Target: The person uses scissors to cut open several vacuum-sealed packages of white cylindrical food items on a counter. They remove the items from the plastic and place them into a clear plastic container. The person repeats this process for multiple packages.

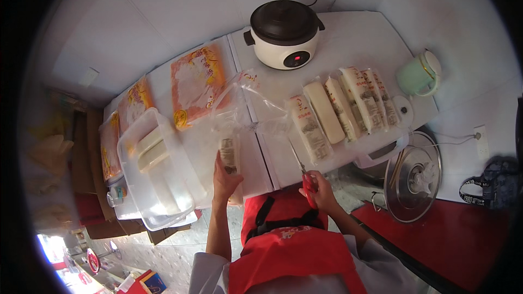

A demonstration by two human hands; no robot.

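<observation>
My left hand (226, 181) grips the near end of a clear plastic packet (230, 156) with a white block inside and dark print, on the table's left part. In my right hand (322, 192) is a pair of red-handled scissors (309, 190), its blades pointing away from me over the table edge. Loose clear plastic wrappers (271, 125) lie crumpled just beyond the left-hand packet. To the right, several wrapped white blocks (312, 130) lie side by side. A translucent plastic tub (188, 179) on the left holds unwrapped pale blocks (153, 149).
A white electric cooker (284, 36) with a black lid stands at the back, its display lit. Orange-and-yellow bags (198, 85) lie at the back left. A mint-green pitcher (416, 74) is at the right. Beyond the right edge is a metal lid (414, 204).
</observation>
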